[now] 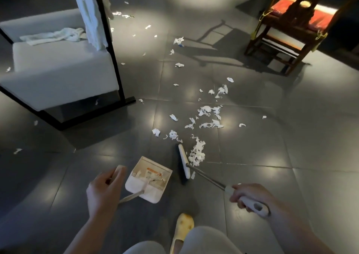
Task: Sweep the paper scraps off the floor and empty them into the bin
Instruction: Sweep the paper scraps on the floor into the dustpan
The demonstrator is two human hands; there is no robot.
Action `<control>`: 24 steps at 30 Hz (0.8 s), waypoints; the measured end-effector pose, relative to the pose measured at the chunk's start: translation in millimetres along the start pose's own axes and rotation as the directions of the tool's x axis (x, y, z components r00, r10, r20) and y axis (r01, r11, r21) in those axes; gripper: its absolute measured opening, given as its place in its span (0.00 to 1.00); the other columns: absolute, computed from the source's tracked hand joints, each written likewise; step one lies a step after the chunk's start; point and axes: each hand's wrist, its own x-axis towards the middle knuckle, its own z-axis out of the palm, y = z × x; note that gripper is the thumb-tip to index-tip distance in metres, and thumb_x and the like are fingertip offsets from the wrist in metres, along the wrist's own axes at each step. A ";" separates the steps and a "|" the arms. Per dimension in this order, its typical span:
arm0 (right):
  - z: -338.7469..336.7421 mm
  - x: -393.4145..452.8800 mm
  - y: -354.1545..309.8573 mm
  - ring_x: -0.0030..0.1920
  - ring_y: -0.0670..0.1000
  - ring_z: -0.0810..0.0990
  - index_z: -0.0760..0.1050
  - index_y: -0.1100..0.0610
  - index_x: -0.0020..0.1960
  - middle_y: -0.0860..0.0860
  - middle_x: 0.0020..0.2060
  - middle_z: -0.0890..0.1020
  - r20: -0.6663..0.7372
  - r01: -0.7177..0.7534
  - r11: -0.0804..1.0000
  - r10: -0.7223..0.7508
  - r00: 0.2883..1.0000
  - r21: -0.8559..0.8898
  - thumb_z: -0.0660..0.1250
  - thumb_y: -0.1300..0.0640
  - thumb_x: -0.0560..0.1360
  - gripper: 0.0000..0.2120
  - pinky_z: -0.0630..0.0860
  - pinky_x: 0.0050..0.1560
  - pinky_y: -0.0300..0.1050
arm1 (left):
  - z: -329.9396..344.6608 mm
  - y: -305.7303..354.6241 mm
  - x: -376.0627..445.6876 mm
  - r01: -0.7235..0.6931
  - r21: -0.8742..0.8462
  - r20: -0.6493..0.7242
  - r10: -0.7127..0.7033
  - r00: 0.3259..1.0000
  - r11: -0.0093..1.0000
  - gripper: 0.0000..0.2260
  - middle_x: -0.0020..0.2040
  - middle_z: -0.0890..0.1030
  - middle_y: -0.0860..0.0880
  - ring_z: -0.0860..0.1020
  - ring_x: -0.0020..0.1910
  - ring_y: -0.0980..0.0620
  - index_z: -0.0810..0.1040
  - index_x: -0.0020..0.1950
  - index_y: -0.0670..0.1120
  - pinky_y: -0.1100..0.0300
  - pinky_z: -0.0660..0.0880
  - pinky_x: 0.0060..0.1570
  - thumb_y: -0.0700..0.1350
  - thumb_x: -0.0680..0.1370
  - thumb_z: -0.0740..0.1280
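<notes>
White paper scraps (208, 114) lie scattered over the grey tiled floor, thickest in the middle, with a small heap (197, 152) right beside the broom head (183, 161). My right hand (250, 196) grips the broom's white handle; its metal shaft runs up-left to the head. My left hand (104, 188) holds the top of the white dustpan's long handle. The dustpan (148, 179) rests on the floor just left of the broom head, with a few scraps inside. No bin is in view.
A white armchair (58, 65) with black frame and draped white cloths stands at the left, scraps around it. A wooden chair (291, 26) with a red cushion stands at the back right. My yellow slipper (182, 232) is at the bottom centre.
</notes>
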 end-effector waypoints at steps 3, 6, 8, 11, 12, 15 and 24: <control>1.3 -5.1 1.8 0.24 0.53 0.75 0.79 0.60 0.38 0.61 0.31 0.79 -0.062 0.068 0.997 -0.066 0.996 0.026 0.70 0.74 0.66 0.10 0.68 0.22 0.37 | 16.9 16.3 -4.4 -0.052 -0.008 0.020 0.052 0.998 0.999 0.18 0.30 0.78 0.42 0.73 0.32 0.46 0.76 0.29 0.42 0.57 0.66 0.35 0.49 0.76 0.70; -11.5 -0.7 -1.1 0.24 0.53 0.75 0.78 0.58 0.37 0.60 0.31 0.80 -0.126 0.083 0.989 -0.068 0.990 0.122 0.70 0.73 0.65 0.11 0.69 0.22 0.37 | 27.9 19.7 -2.3 -0.059 0.008 0.016 0.059 0.998 0.998 0.18 0.30 0.77 0.40 0.72 0.31 0.46 0.77 0.30 0.41 0.56 0.67 0.35 0.50 0.76 0.71; -30.4 -2.5 2.4 0.25 0.51 0.74 0.79 0.59 0.40 0.59 0.32 0.79 -0.105 0.078 0.977 -0.058 0.993 0.196 0.70 0.72 0.67 0.09 0.67 0.21 0.37 | 32.0 21.6 0.9 -0.082 0.041 0.026 0.081 0.996 0.996 0.20 0.31 0.77 0.39 0.72 0.31 0.47 0.75 0.31 0.40 0.55 0.68 0.35 0.53 0.75 0.70; -61.2 -12.4 26.5 0.21 0.46 0.70 0.78 0.61 0.46 0.56 0.30 0.75 0.029 0.016 0.905 -0.031 0.999 0.425 0.66 0.70 0.72 0.07 0.63 0.16 0.32 | 41.4 29.6 7.1 -0.072 0.043 0.060 0.069 0.996 0.996 0.20 0.31 0.76 0.37 0.71 0.30 0.49 0.74 0.32 0.38 0.55 0.67 0.34 0.52 0.75 0.69; -69.6 -15.7 37.1 0.18 0.44 0.70 0.77 0.61 0.47 0.54 0.28 0.75 0.068 -0.027 0.844 -0.011 0.998 0.536 0.64 0.70 0.73 0.07 0.63 0.15 0.30 | 46.6 34.0 9.6 -0.057 0.022 0.079 0.055 0.995 0.998 0.19 0.30 0.76 0.37 0.72 0.31 0.49 0.75 0.32 0.38 0.56 0.67 0.34 0.52 0.75 0.69; -87.7 -21.5 64.1 0.17 0.42 0.71 0.75 0.62 0.52 0.54 0.31 0.79 0.078 -0.066 0.688 0.014 0.997 0.723 0.60 0.70 0.75 0.09 0.65 0.14 0.30 | 67.3 49.3 17.7 -0.052 -0.012 0.156 0.053 0.986 0.999 0.16 0.30 0.75 0.39 0.73 0.32 0.49 0.76 0.32 0.41 0.57 0.66 0.34 0.51 0.74 0.70; -60.5 -20.0 87.1 0.19 0.52 0.72 0.81 0.67 0.44 0.61 0.27 0.78 -0.355 0.007 0.864 0.199 0.913 0.504 0.70 0.72 0.66 0.07 0.67 0.18 0.35 | 98.4 80.9 52.2 -0.226 0.040 0.399 0.192 0.897 0.973 0.22 0.25 0.70 0.49 0.69 0.27 0.49 0.72 0.28 0.42 0.57 0.65 0.34 0.52 0.78 0.68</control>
